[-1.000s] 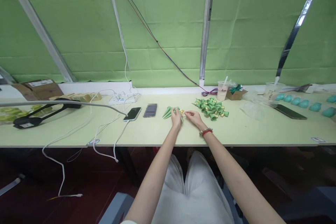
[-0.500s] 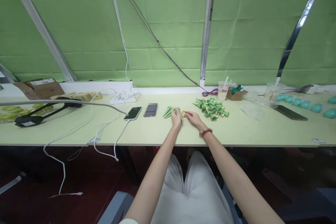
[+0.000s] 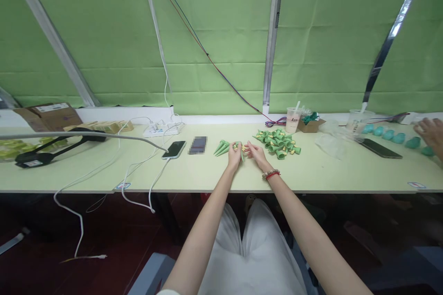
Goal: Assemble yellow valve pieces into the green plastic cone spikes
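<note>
hands come together over one green cone

compared with a moment ago, our right hand [image 3: 255, 154] has moved closer to our left hand [image 3: 234, 156], and now both meet on a single green cone [image 3: 241, 149] with a small yellow piece at its end. we judge that the work on this piece is in the middle: the fingers of both hands are closed around it, pinching, though the exact grip is too small to see. the cone is held just above the table [image 3: 207, 175], between the two groups of cones. also new is another person's hand [image 3: 431, 132] at the far right edge, near the teal pieces [image 3: 391, 134].

now the counting. the finished group [image 3: 222, 147] on our left has about three cones. the pile [image 3: 278, 143] on our right has many, too tangled to count. we see two phones [image 3: 174, 149], one on each side, two plastic cups [image 3: 293, 120], and about six teal pieces.
</note>
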{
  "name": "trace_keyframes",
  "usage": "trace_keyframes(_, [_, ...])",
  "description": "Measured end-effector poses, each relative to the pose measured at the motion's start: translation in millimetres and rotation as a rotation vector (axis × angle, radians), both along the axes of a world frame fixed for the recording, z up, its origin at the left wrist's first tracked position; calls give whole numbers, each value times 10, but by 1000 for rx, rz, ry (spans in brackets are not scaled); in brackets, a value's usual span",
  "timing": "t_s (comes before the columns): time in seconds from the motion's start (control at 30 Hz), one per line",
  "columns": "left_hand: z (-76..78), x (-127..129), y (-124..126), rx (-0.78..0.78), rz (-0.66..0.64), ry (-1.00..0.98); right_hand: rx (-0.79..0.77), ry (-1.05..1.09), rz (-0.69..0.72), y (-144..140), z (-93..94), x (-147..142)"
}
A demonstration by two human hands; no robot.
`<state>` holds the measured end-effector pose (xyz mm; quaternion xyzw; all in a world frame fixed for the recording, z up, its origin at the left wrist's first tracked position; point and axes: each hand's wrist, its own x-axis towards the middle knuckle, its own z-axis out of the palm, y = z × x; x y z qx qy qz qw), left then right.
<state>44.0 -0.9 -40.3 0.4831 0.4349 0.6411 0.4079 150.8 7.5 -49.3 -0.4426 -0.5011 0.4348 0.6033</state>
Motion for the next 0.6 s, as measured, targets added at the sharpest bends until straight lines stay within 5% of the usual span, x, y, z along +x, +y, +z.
trace_keyframes(0.23, [20,-8,-10,36,-181,29,-39,76,79,-60,34,-27])
trace_keyframes(0.6, [-21,8,55,9,-141,-63,-77,74,212,-97,76,21])
